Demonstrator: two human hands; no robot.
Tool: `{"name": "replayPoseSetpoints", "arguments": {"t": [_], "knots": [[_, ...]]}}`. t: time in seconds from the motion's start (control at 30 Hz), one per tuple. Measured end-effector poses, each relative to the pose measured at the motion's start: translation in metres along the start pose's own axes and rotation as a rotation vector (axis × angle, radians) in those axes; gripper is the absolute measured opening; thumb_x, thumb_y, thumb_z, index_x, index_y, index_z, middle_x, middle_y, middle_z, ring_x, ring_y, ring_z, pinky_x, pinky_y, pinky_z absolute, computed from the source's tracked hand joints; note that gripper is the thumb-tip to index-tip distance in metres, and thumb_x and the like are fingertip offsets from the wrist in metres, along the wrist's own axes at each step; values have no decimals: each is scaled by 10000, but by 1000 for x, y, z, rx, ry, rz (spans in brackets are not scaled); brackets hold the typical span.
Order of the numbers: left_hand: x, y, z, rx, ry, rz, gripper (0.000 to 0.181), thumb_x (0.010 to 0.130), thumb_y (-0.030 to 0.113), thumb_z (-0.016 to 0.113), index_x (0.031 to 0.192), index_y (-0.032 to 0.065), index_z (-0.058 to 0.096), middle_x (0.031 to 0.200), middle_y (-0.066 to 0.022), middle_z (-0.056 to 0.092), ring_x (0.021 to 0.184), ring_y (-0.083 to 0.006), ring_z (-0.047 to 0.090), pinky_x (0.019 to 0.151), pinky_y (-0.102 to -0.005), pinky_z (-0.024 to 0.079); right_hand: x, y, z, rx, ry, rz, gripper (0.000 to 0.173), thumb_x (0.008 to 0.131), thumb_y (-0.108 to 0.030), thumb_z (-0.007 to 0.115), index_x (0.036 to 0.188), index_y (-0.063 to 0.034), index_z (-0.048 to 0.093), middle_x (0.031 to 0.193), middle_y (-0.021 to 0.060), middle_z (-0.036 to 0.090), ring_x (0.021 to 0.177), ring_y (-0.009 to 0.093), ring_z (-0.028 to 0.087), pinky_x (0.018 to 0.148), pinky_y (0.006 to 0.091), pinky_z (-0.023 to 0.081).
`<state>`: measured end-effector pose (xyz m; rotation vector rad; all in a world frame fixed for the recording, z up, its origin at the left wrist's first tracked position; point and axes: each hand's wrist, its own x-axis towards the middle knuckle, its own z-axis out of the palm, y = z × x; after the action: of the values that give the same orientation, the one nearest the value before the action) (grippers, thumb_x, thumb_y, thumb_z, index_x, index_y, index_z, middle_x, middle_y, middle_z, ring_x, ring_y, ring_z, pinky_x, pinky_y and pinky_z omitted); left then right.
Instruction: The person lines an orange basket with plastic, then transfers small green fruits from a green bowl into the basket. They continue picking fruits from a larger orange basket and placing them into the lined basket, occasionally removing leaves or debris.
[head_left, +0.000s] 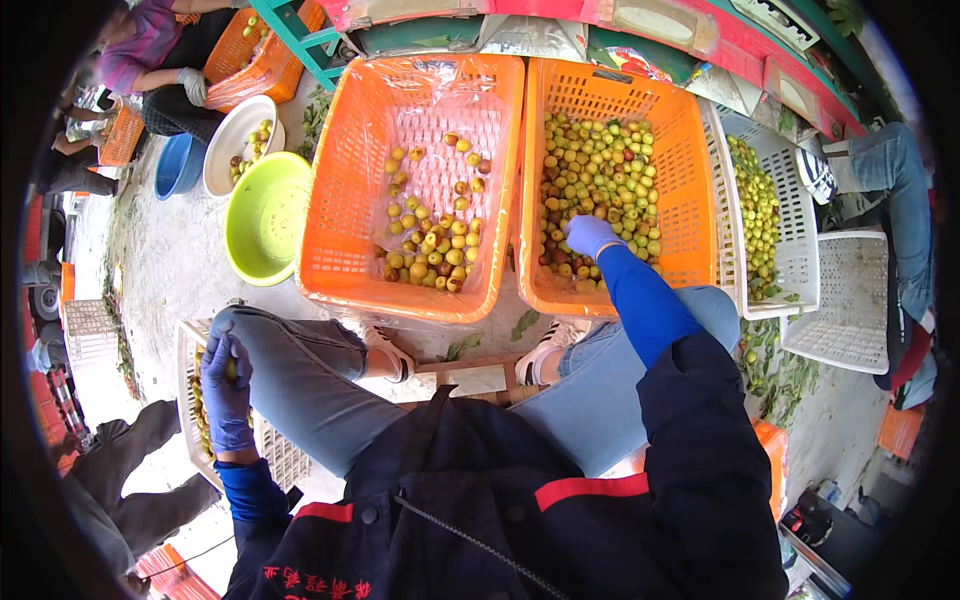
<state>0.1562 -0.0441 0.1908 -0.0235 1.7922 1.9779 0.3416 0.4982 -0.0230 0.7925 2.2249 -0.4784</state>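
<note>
My left hand (226, 382), in a purple glove, is raised beside my left knee. Its fingers are curled around a jujube (231, 369), which shows only in part. Below that hand stands a white crate with jujubes (201, 416) in it. My right hand (590, 235), also gloved, reaches down into the right orange crate (694, 225) and touches the heap of green and brown jujubes (600, 169). Its fingertips are hidden, so I cannot see whether they grip one. The left orange crate (337, 187), lined with clear plastic, holds fewer jujubes (431, 251), mostly at its near end.
A lime-green basin (271, 217), a white basin (217, 157) and a blue basin (178, 166) stand at left. White crates (799, 247) flank the right side, one holding jujubes. Leaves (787, 382) litter the floor. Other people (142, 45) sit nearby.
</note>
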Motion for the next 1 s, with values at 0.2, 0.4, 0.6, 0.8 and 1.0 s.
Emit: {"name": "replayPoseSetpoints", "arguments": {"t": [0.2, 0.4, 0.6, 0.8, 1.0], "knots": [[-86, -32, -341, 1275, 862, 67, 550, 880, 291, 613, 1311, -6, 445, 1058, -159, 596, 902, -230, 591, 787, -292, 474, 28, -15, 23, -66, 68, 62, 229, 862, -169, 522, 982, -26, 654, 1015, 174, 644, 928, 344, 624, 774, 438, 510], [-185, -78, -431, 1183, 989, -193, 714, 781, 331, 715, 1286, -90, 438, 1201, -276, 538, 1128, -335, 521, 945, -358, 416, 39, -30, 34, 23, 78, 37, 230, 871, -175, 531, 1022, -40, 640, 1048, 185, 634, 968, 333, 622, 821, 443, 501], [-105, -85, -323, 1052, 774, 3, 503, 872, 216, 615, 1265, -66, 475, 1284, -213, 506, 1200, -286, 472, 1001, -341, 360, 23, 0, -3, 729, -101, 124, 311, 878, -169, 565, 1139, 0, 574, 1004, 182, 617, 711, 241, 585, 613, 340, 512], [-3, -27, -185, 960, 575, 427, 409, 903, 135, 569, 1290, 36, 482, 1400, -191, 374, 1274, -257, 393, 995, -348, 374, -53, 4, -82, 1111, -172, -219, 424, 883, -192, 587, 1292, -98, 526, 1142, 35, 585, 633, 95, 522, 554, 234, 469], [40, -7, 19, 898, 138, 561, 374, 888, 95, 570, 1259, 99, 524, 1436, -135, 343, 1291, -257, 385, 972, -353, 401, -195, -24, -116, 948, -133, -546, 423, 875, -178, 526, 1292, -110, 539, 575, 1, 490, 479, 77, 407, 490, 240, 379]]}}
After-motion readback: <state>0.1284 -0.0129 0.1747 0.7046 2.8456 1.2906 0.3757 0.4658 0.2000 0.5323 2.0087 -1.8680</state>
